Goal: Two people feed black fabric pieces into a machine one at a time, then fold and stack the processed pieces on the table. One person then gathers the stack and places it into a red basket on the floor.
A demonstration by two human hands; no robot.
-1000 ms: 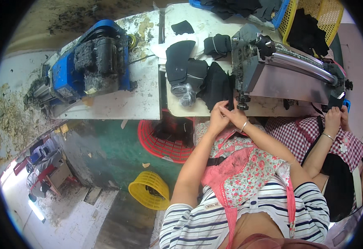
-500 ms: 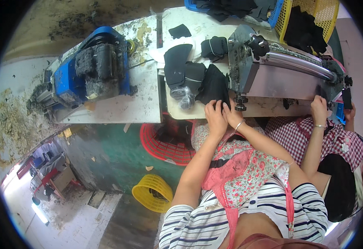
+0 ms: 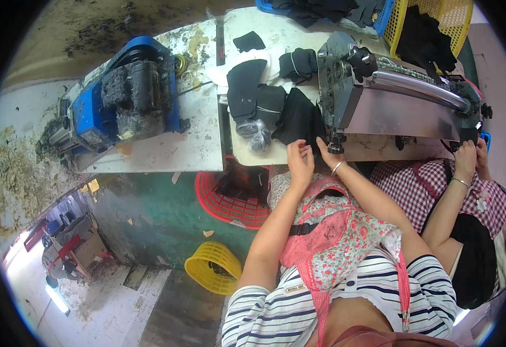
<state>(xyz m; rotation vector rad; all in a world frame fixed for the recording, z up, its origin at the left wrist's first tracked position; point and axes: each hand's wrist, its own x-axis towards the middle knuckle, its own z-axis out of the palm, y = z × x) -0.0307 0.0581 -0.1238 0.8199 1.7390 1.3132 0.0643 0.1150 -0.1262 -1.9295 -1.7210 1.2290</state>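
Note:
At the front edge of the white table lies a pile of black fabric pieces (image 3: 297, 115). My left hand (image 3: 301, 162) has its fingers curled in at the pile's lower edge, closed on the black fabric. Just to its right, my right hand (image 3: 329, 157) holds its fingers stretched up along the fabric's right edge, below the machine's black knob (image 3: 336, 144); part of this hand is hidden. A dark gap shows between both hands. More black pieces (image 3: 246, 89) and a tied black bundle (image 3: 299, 65) lie behind the pile, with a clear plastic bag (image 3: 256, 136) to its left.
A metal roller machine (image 3: 403, 113) stands right of the pile. A blue motor unit (image 3: 128, 95) sits at left. A red basket (image 3: 224, 211) and a yellow basket (image 3: 213, 269) are below the table. At right, a co-worker's hands (image 3: 470, 159) hold a black piece by the machine.
My hands have drawn slightly apart at the fabric's edge, and the right one has shifted right. The co-worker's near hand has moved right from the machine's plate to meet the other hand.

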